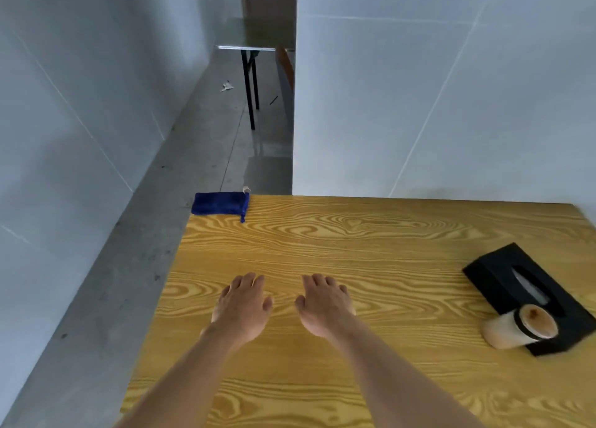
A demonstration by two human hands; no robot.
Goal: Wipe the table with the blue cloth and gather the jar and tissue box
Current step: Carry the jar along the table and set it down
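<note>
A folded blue cloth [220, 203] lies on the far left corner of the wooden table [371, 240]. At the right edge sits a black tissue box [503, 276]. A pale jar [516, 327] with a tan lid lies on its side against the box's near end. My left hand [243, 305] and my right hand [324, 305] rest palm down, side by side, on the middle of the table. Both hold nothing, with fingers slightly apart. The cloth is well beyond my left hand; the box and jar are far to the right of my right hand.
White walls stand close behind the table and along the left. A grey floor strip runs beside the table's left edge. Farther back stands a second table [254, 37] on black legs, with a scrap of paper [226, 86] on the floor near it.
</note>
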